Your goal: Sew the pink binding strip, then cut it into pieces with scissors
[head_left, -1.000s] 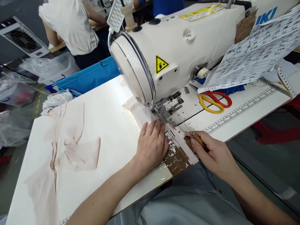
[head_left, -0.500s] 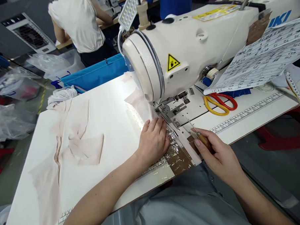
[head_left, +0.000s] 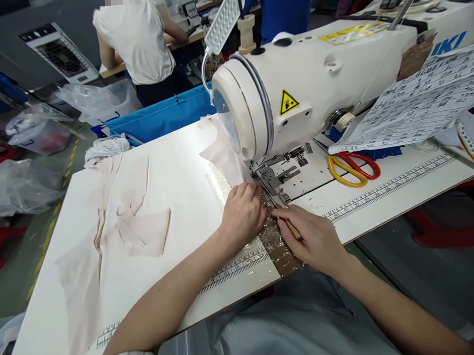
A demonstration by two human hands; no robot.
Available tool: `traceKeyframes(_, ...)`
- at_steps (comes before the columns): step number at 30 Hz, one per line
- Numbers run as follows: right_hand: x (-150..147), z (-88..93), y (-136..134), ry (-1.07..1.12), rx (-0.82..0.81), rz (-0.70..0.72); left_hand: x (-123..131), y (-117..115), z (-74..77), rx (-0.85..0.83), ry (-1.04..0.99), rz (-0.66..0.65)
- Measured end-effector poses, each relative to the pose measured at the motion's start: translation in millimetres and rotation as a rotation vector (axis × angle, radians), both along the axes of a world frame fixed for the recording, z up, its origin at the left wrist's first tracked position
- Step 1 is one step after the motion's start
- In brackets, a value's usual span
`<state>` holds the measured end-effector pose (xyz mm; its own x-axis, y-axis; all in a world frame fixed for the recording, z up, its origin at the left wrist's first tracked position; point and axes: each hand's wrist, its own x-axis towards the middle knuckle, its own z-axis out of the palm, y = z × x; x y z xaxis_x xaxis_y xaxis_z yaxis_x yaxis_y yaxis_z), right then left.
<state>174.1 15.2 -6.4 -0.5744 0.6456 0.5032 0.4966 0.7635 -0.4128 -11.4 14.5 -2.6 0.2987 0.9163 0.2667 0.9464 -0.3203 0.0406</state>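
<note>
My left hand [head_left: 242,214] lies beside the needle area of a white sewing machine [head_left: 295,80], its fingers curled together over pale pink fabric [head_left: 229,159]. That fabric runs back past the machine head. Close by on the right, my right hand [head_left: 314,239] grips an awl by its wooden handle [head_left: 293,230]. The awl's tip points toward the metal guide [head_left: 271,191] in front of the presser foot; its very end is hard to make out. Brown tape [head_left: 281,249] with a shiny surface covers the table under both hands.
Pale pink fabric pieces [head_left: 145,231] lie on the left of the white table [head_left: 190,185]. Yellow-and-red scissors [head_left: 349,170] and a printed sheet [head_left: 418,99] are at right. Behind the table hangs a blue cloth bin [head_left: 159,115]; a person in white [head_left: 134,40] sits beyond.
My right hand has moved left with the awl, close to my left hand. The pale strip that ran to the table's front edge no longer shows there. The view has shifted slightly.
</note>
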Motion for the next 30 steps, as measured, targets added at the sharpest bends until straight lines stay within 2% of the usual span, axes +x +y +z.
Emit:
traceKeyframes(4,-6,-0.9,4,-0.132,0.128,-0.031,-2,0,-0.4,-0.001,-0.021,-0.013)
traceKeyframes(7,-9,-0.6,4,-0.154,0.178,-0.053,-3,0,-0.8,0.012,-0.026,-0.016)
traceKeyframes(15,-12,-5.6,5,-0.213,0.219,-0.072,-3,2,-2.7,0.02,-0.06,0.0)
traceKeyframes(24,-24,-5.1,-2,-0.387,0.224,-0.22,-12,8,-8.6,0.026,-0.12,0.0)
traceKeyframes(27,-23,-4.8,-4,-0.328,0.247,-0.203,-12,9,-7.4,0.026,-0.124,0.021)
traceKeyframes(30,-18,-5.6,-6,-0.185,0.311,-0.155,-12,5,3.7,0.002,-0.119,0.041)
